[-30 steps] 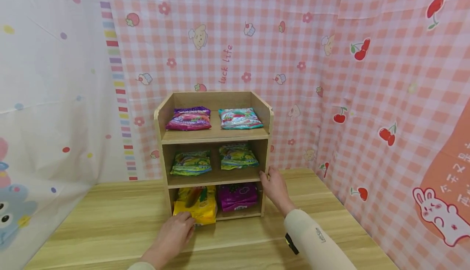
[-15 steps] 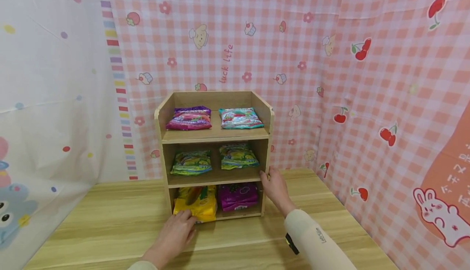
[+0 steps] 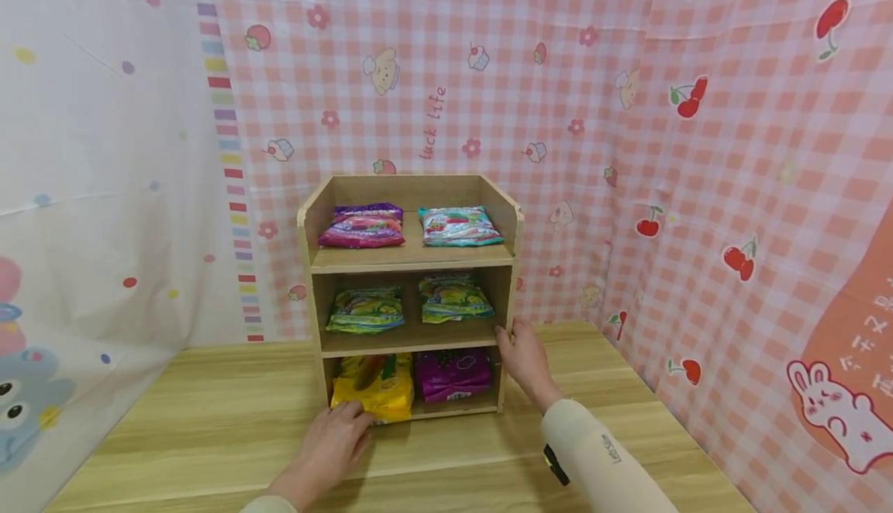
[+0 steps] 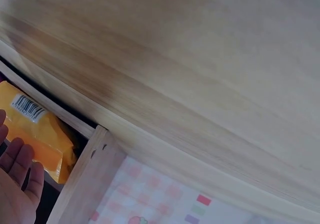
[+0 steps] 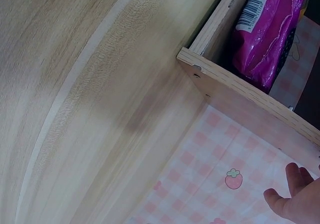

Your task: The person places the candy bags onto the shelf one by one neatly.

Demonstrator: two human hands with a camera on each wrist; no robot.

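Note:
A three-tier wooden shelf (image 3: pixel 412 259) stands on the table. My left hand (image 3: pixel 335 437) is at the front of the yellow bag (image 3: pixel 384 398) in the lower left compartment, its fingertips against the bag's lower front. In the left wrist view the fingers (image 4: pixel 19 156) are nearly straight beside the yellow bag's side. My right hand (image 3: pixel 525 354) holds the shelf's right side panel, thumb at the front edge and the other fingers on the outer side. A purple bag (image 3: pixel 453 377) lies in the lower right compartment.
Two green snack bags, a left one (image 3: pixel 366 311) and a right one (image 3: pixel 455 300), lie on the middle tier. A magenta-purple bag (image 3: pixel 363 226) and a turquoise bag (image 3: pixel 460 226) lie on top. A checked cloth (image 3: pixel 558 110) hangs behind the table (image 3: pixel 230 420).
The yellow bag has slid slightly deeper into its compartment, with the left hand following a little forward. The right hand stays on the side panel.

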